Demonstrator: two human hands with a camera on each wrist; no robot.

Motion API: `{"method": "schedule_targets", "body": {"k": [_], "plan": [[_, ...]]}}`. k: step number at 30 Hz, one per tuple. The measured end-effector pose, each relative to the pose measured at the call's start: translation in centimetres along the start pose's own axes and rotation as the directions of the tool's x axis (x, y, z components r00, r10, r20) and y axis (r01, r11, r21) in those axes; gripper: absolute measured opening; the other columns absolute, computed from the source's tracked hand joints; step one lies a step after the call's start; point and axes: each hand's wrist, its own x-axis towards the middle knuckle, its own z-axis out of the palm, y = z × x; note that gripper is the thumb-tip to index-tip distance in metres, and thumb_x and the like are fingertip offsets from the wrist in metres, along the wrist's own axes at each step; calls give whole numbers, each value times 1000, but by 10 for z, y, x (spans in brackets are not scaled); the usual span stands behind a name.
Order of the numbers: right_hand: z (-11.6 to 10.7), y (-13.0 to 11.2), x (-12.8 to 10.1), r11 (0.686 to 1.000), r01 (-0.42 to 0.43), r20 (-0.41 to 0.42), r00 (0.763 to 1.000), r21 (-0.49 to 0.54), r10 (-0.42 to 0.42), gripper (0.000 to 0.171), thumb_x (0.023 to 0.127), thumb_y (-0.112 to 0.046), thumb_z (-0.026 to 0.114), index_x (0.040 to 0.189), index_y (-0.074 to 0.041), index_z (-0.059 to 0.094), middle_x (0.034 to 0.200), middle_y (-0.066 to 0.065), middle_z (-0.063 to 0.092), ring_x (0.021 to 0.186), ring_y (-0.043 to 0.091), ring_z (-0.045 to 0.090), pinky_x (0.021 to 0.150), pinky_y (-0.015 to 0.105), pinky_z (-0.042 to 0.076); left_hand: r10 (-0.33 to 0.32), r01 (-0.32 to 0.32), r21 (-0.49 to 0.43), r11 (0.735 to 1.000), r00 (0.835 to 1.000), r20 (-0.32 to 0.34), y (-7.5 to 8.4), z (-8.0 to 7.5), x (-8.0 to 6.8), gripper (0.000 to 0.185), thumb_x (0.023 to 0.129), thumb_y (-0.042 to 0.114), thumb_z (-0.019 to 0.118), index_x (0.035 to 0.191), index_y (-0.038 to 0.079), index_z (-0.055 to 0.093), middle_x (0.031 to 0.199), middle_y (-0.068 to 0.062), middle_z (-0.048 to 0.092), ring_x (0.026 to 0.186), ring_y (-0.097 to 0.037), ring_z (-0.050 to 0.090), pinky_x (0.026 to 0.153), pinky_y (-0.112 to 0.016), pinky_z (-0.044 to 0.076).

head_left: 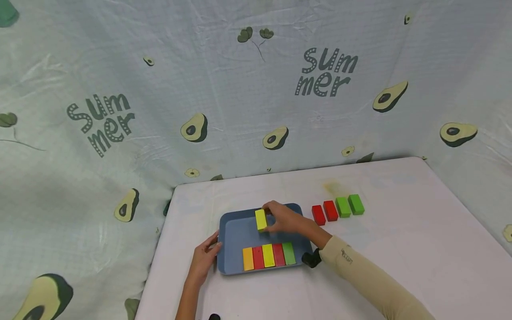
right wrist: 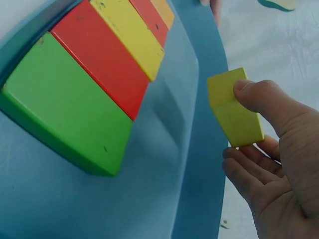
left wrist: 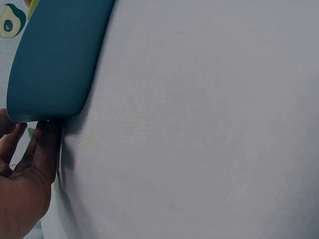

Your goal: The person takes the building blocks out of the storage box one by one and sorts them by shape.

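A yellow block (head_left: 261, 220) is pinched between the thumb and fingers of my right hand (head_left: 283, 218), above the far part of a blue-grey tray (head_left: 236, 240). In the right wrist view this block (right wrist: 234, 112) is tilted, with the thumb on one face and fingers at its lower end. Along the tray's near side lies a row of blocks: orange (head_left: 248, 259), red (head_left: 258, 258), yellow (head_left: 268, 255), red (head_left: 278, 254) and green (head_left: 288, 253). My left hand (head_left: 205, 258) holds the tray's left edge; the left wrist view shows its fingertips against the outer wall.
Two red blocks (head_left: 318, 215) and two green blocks (head_left: 343, 207) stand in a line on the white table (head_left: 400, 240), right of the tray. A printed cloth (head_left: 240, 89) hangs behind the table. A small black object (head_left: 214, 317) shows at the near edge of view.
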Motion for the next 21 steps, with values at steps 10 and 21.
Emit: {"method": "schedule_targets", "body": {"k": [10, 21], "plan": [[-13, 9, -6, 999, 26, 14, 1000, 18, -26, 66, 77, -29, 78, 130, -4, 46, 124, 6, 52, 111, 19, 53, 91, 31, 44, -8, 8, 16, 1000, 1000, -14, 0, -1, 3, 47, 92, 10, 59, 138, 6, 48, 129, -20, 51, 112, -30, 53, 80, -26, 46], [-20, 18, -18, 996, 21, 38, 999, 90, -25, 65, 76, -23, 78, 129, -3, 46, 124, 7, 53, 112, 23, 53, 92, 36, 44, 2, -2, 5, 1000, 1000, 4, -1, -1, 1, 48, 93, 12, 59, 138, 3, 46, 130, -23, 49, 112, -29, 53, 80, -23, 46]]}}
